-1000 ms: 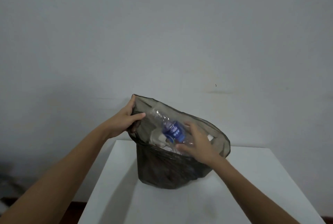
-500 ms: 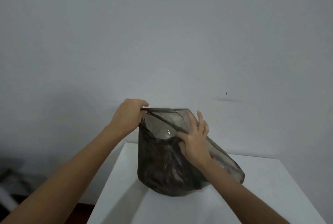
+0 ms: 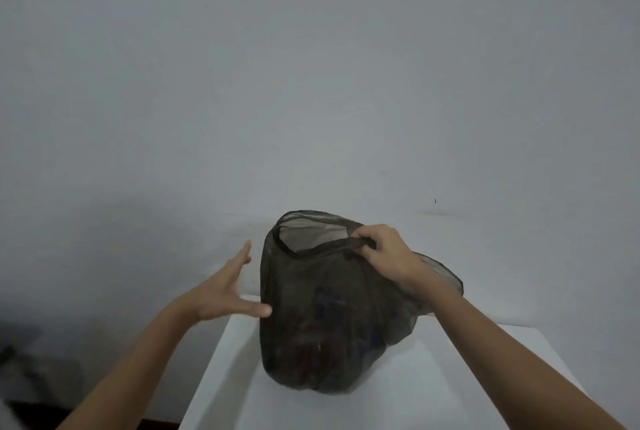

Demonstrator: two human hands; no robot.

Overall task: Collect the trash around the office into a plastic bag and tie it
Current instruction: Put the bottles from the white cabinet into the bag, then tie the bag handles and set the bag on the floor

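A dark, half-transparent plastic bag [image 3: 311, 332] stands on a white table [image 3: 450, 391], bulging with trash that shows only as dim dark and bluish shapes. Its mouth is open at the top. My right hand [image 3: 384, 251] grips the bunched near-right rim of the bag and holds it up. My left hand [image 3: 230, 287] is off the bag, just to its left, with fingers straight and spread and the thumb close to the bag's side.
A plain grey-white wall stands right behind the table. The table's left edge runs down from the bag toward the bottom of the view. Dark, blurred floor and clutter lie at the lower left.
My left hand has let go of the bag's rim and dropped to the bag's left side, open. My right hand moved from the bag's front onto the rim and took hold of it.
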